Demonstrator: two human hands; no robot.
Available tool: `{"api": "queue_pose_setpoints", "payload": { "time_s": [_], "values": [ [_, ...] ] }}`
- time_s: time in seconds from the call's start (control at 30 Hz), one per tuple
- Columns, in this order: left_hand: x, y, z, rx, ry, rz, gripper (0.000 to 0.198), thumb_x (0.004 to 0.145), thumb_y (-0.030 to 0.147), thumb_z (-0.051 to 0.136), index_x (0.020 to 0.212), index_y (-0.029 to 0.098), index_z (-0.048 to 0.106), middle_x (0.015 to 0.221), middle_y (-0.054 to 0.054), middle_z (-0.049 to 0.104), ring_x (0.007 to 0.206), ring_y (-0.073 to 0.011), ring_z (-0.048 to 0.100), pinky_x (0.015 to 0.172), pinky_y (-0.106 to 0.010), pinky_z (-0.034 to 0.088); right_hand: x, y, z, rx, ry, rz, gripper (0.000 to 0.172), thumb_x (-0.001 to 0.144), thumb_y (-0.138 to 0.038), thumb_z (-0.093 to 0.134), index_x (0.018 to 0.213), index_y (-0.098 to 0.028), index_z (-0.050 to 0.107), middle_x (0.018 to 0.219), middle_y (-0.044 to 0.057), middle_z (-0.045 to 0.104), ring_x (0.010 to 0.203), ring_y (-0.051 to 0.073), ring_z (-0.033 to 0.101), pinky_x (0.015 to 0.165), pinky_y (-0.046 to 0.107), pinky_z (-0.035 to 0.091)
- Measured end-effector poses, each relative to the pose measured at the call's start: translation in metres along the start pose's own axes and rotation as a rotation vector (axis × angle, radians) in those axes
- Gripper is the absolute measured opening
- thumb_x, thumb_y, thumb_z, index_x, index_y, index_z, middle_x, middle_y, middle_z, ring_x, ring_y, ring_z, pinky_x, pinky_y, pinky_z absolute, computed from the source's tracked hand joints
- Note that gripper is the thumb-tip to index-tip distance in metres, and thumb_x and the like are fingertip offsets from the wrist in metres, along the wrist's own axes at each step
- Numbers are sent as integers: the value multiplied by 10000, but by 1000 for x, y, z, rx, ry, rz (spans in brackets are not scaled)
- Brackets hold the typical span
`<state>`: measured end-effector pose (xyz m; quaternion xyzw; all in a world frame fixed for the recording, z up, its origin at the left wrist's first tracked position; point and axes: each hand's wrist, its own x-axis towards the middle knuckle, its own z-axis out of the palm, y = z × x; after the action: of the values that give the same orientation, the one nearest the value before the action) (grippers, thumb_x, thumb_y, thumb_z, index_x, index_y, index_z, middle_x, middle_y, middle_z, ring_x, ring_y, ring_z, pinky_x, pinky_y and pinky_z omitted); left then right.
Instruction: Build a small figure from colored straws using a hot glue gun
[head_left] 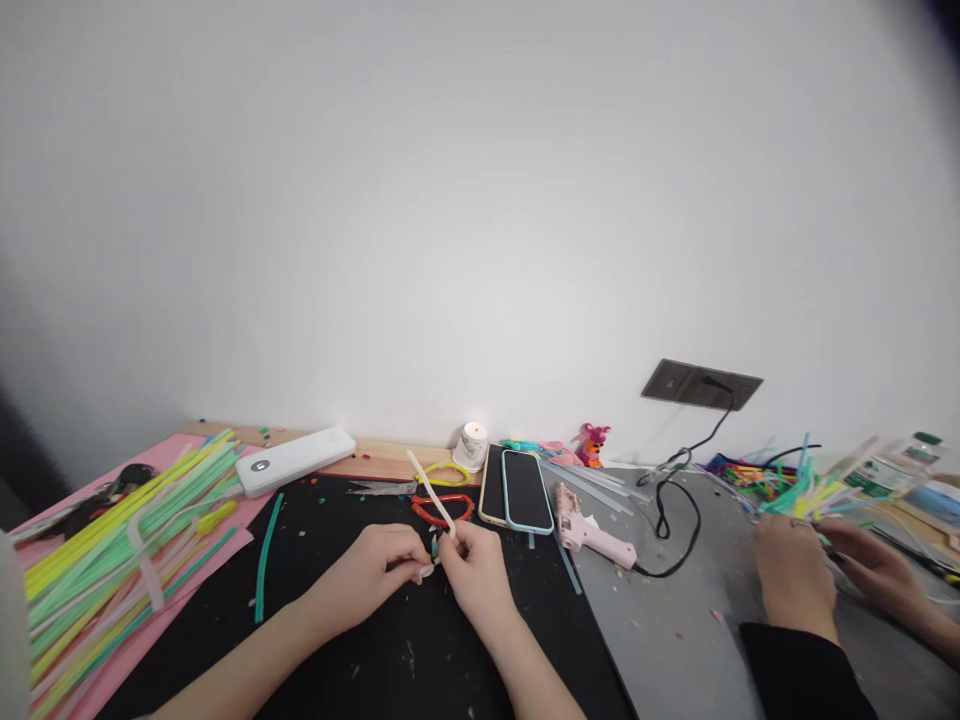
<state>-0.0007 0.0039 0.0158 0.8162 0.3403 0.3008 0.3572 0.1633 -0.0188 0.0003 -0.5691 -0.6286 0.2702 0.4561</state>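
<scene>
My left hand and my right hand meet over the black mat, fingers pinched together. Between them is a thin cream-white straw that slants up and away to the left. My right hand grips its lower end. My left hand pinches a small piece at the same spot, too small to name. Just behind the hands lie a red straw loop and a yellow loop.
A bundle of green and yellow straws lies on pink paper at left, with a loose green straw beside it. Behind are a white box, snips, a lit candle, two phones and a pink glue gun. Another person's hands handle straws at right.
</scene>
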Motion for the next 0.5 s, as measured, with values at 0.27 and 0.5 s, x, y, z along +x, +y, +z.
{"api": "queue_pose_setpoints", "payload": {
  "time_s": [0.27, 0.5],
  "values": [
    [4, -15, 5, -480, 160, -261, 98, 728, 268, 661, 784, 192, 689, 757, -26, 720, 712, -210, 688, 694, -305, 526, 14, -9, -55, -144, -27, -1, 164, 814, -259, 496, 712, -191, 604, 620, -12, 578, 560, 142, 500, 542, 233, 358],
    [10, -24, 3, -618, 288, -342, 192, 674, 334, 728, 781, 182, 683, 728, -23, 726, 710, -212, 691, 707, -327, 538, 24, 39, -162, -884, 127, 412, 484, 724, -100, 490, 1199, -146, 569, 1112, 168, 648, 1020, 302, 616, 823, 371, 446]
  ]
}}
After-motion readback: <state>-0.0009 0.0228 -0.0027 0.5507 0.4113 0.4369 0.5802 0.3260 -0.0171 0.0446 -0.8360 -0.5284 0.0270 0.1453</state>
